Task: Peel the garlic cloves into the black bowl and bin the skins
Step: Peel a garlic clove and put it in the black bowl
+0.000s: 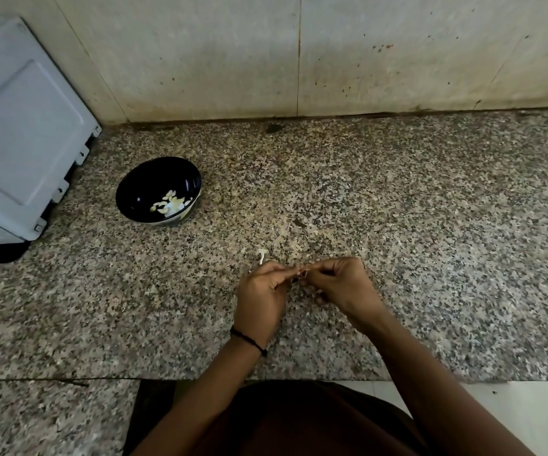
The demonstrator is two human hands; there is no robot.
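A black bowl [141, 185] stands on the speckled granite counter [397, 209] at the left, with several peeled pale garlic cloves [170, 205] in it. Near the counter's front, my left hand [261, 297] and my right hand [338, 284] meet fingertip to fingertip and pinch a small garlic clove [300, 270] between them. The clove is mostly hidden by my fingers. A pale scrap of garlic skin [261, 255] lies on the counter just beyond my left hand.
A white boxy appliance [19, 133] sits at the far left, close to the bowl. A stained tiled wall [299, 54] closes the back of the counter. The counter's front edge runs just below my wrists, with pale floor at the lower right.
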